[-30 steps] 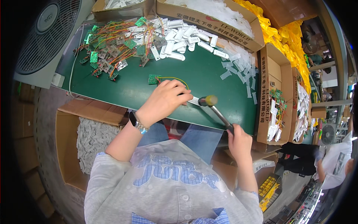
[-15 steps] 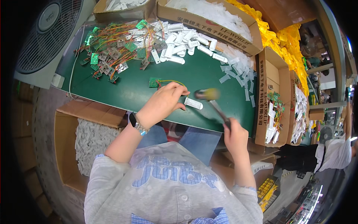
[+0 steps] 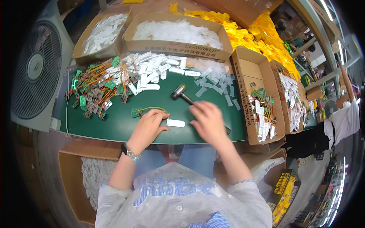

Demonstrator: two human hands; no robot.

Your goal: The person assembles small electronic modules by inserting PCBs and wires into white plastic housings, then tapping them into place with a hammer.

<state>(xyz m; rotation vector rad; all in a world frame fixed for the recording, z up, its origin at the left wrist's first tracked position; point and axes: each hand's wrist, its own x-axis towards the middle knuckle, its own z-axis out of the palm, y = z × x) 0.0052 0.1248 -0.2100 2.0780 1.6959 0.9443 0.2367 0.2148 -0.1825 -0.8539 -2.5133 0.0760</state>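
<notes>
My left hand (image 3: 153,123) rests on the green tabletop, thumb and fingers pinching the end of a small white plastic case (image 3: 176,123). A yellow wire runs from beneath those fingers to a small green circuit board (image 3: 135,112) lying left of them. My right hand (image 3: 207,118), slightly blurred, is over the handle of a small hammer (image 3: 184,95). Its thumb and fingers are apart, not wrapped round the handle. The hammer lies on the table, its head with a yellowish face at the far end; the middle of its handle is hidden under the hand.
Wired circuit boards (image 3: 100,89) and white cases (image 3: 152,68) are heaped at the back. Clear plastic strips (image 3: 215,78) lie behind the hammer. Cardboard boxes (image 3: 239,68) line the back and right, with yellow parts (image 3: 262,34) beyond. A fan (image 3: 38,70) stands at the left.
The hammer, swung in my right hand before, now lies on the table. My right hand has come off its grip and moved in toward the white case. The view has shifted.
</notes>
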